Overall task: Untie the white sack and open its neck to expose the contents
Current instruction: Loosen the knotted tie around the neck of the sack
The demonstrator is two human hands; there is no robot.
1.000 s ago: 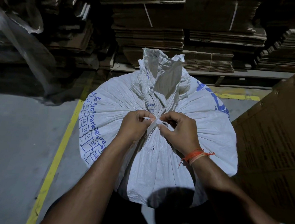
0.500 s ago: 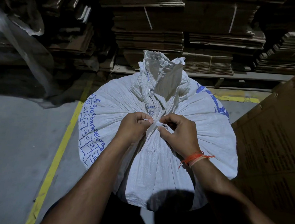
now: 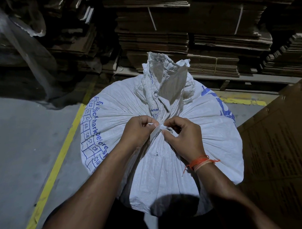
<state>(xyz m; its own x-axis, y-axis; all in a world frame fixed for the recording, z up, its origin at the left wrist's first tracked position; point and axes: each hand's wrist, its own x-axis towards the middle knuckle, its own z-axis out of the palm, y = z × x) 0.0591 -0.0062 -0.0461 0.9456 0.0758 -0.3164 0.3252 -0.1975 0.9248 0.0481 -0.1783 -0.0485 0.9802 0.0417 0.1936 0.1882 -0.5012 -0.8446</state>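
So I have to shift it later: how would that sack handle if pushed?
The sack bulges full and round, so probably heavy. Its woven skin creases at the tied neck, so likely floppy, giving under a push. Broad on the floor, it seems unlikely to tip.

readable print: blue ink on the sack (image 3: 206, 144) only.

left flank of the sack carries a column of boxed grid cells (image 3: 90, 137), reading c2, c5, c6, c7, c8, c10 from top down; the cells between are creased and unclear. beside the grid runs a line of blue lettering (image 3: 101, 129), turned sideways, partly legible as "...tick mark before s...", with the end hidden by the left forearm. blue marks (image 3: 224, 107) on the right flank are folded into the gathers, unreadable. dark print on the carton (image 3: 274, 154) at right is too dim to read.
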